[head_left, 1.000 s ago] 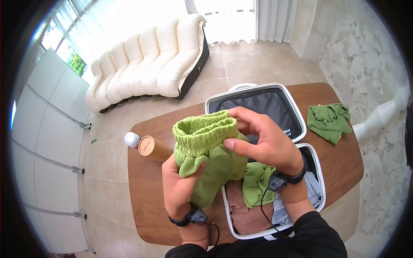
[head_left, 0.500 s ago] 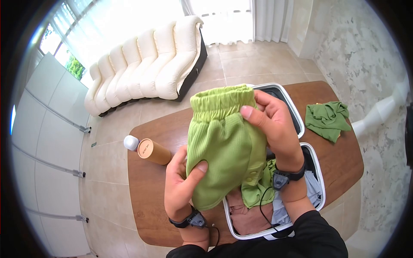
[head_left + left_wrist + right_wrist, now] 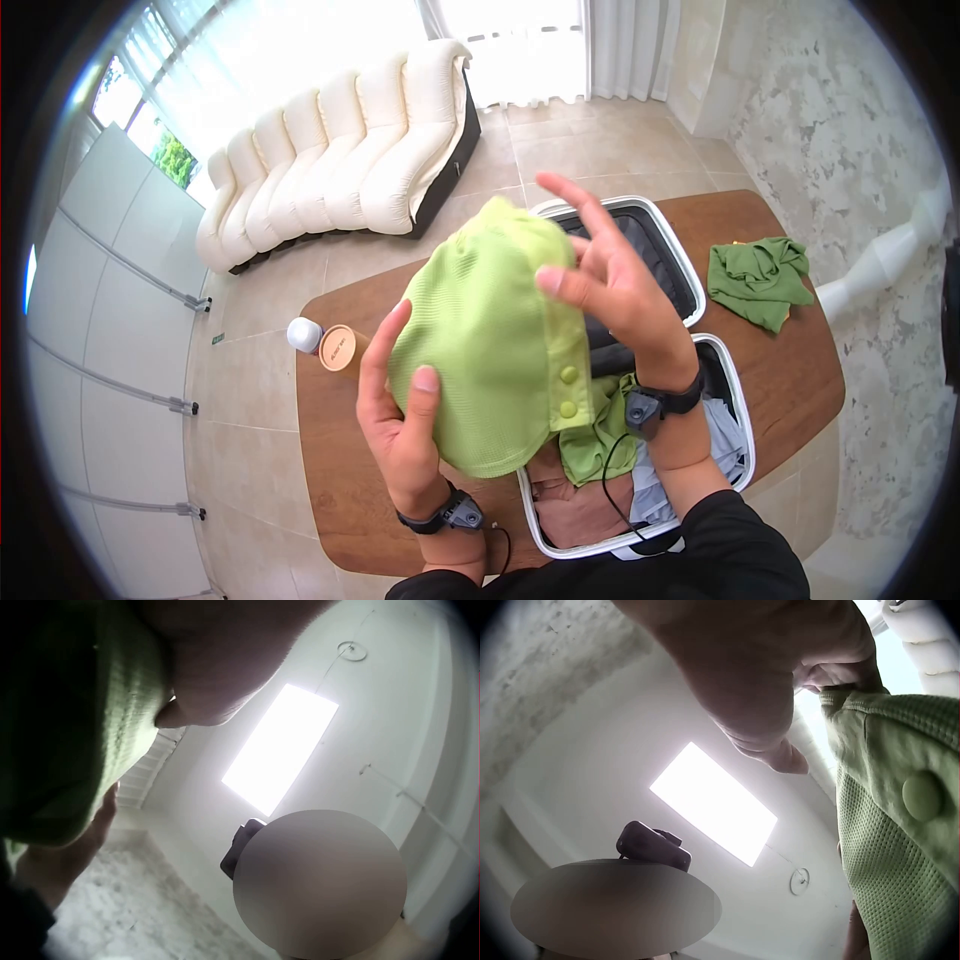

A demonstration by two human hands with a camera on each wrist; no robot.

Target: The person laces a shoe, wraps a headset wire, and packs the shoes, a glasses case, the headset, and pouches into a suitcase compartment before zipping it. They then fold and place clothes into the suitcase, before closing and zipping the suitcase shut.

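In the head view, light green shorts (image 3: pixel 480 340) hang above the table, bunched at the top, with two round buttons near the lower right edge. My left hand (image 3: pixel 405 430) holds them at the lower left, thumb across the front and fingers along the side. At their upper right, my right hand (image 3: pixel 625 290) has its fingers spread, index finger raised, thumb overlapping the cloth. The right wrist view shows that hand (image 3: pixel 780 667) with its thumb apart from the shorts (image 3: pixel 892 840) and other fingertips at their edge.
An open suitcase (image 3: pixel 745 400) on the wooden table (image 3: pixel 340 470) holds brown, green and light blue clothes. A darker green garment (image 3: pixel 760 280) lies at the table's right. A cardboard canister (image 3: pixel 342 347) and a white-capped container (image 3: pixel 304 334) stand at the left.
The shorts have turned, and the gathered elastic waistband seen earlier no longer shows. My right hand has loosened from the waistband and spread its fingers. My left hand has shifted slightly left.
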